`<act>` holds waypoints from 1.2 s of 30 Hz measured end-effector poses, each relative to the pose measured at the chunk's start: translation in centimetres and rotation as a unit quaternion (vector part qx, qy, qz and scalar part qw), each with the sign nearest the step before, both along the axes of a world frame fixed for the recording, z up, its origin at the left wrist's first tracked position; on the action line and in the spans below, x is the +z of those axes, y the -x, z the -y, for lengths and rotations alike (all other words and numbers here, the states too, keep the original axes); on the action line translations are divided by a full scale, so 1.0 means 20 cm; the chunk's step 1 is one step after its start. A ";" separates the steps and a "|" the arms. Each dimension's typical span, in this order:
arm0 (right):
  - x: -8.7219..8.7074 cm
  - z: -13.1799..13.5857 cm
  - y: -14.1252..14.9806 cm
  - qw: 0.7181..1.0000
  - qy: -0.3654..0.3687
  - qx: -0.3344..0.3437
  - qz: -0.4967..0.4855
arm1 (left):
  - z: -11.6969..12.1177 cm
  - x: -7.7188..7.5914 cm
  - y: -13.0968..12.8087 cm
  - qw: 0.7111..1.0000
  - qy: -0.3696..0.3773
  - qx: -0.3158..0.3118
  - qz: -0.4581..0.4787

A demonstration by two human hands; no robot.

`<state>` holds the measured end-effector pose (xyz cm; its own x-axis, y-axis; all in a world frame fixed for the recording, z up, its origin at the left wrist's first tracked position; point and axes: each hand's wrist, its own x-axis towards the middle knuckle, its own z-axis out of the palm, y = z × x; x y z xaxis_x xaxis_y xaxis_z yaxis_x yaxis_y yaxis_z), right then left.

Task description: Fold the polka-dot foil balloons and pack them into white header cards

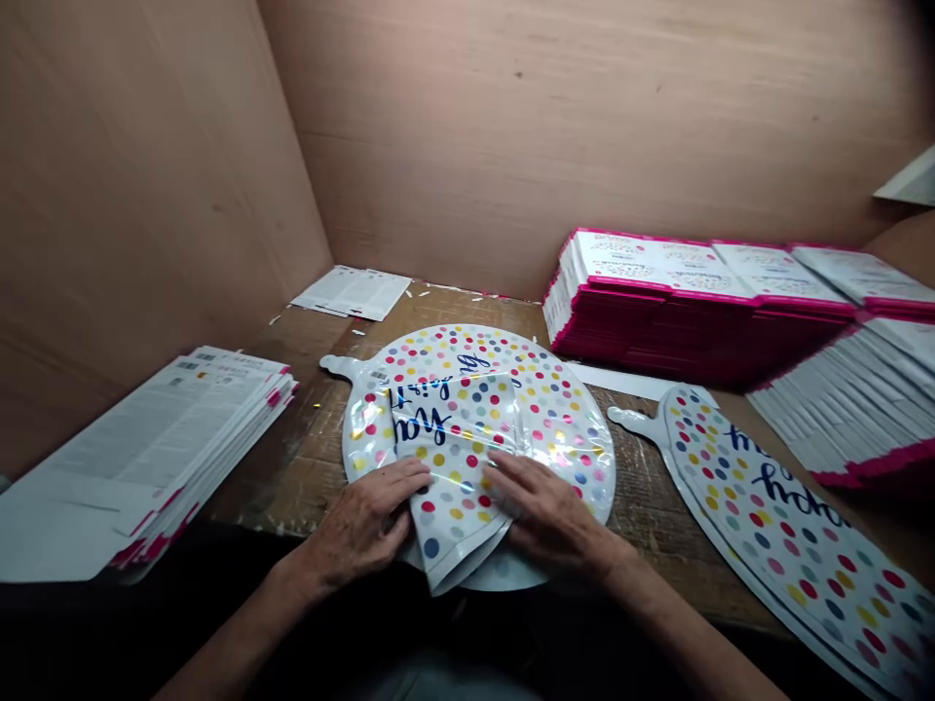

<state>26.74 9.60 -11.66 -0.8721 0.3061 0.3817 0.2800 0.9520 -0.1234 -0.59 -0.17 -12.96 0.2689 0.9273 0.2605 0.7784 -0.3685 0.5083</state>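
Observation:
A flat foil balloon [457,458], white with coloured dots and dark blue lettering, lies folded on top of other flat round balloons [570,399]. Its near end sticks up in a loose, open fold towards me. My left hand [376,516] is closed on the left edge of the folded balloon, with the fingertips over it and the thumb low at the side. On the right edge, my right hand [547,511] presses its fingers onto the upper face near the open fold; its thumb is hidden. The round balloons beneath show a filling neck at the left.
More flat dotted balloons [789,526] lie at the right, overhanging the table edge. Stacked pink-and-white printed packets [657,292] line the back right. Printed cards [168,438] form a pile at the left, and several more cards [355,292] lie near the wooden walls [511,127].

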 end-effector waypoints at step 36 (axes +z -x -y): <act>0.00 -0.13 0.70 0.990 -0.070 -0.078 0.099 | -0.29 -0.03 0.05 0.947 0.069 0.263 -0.169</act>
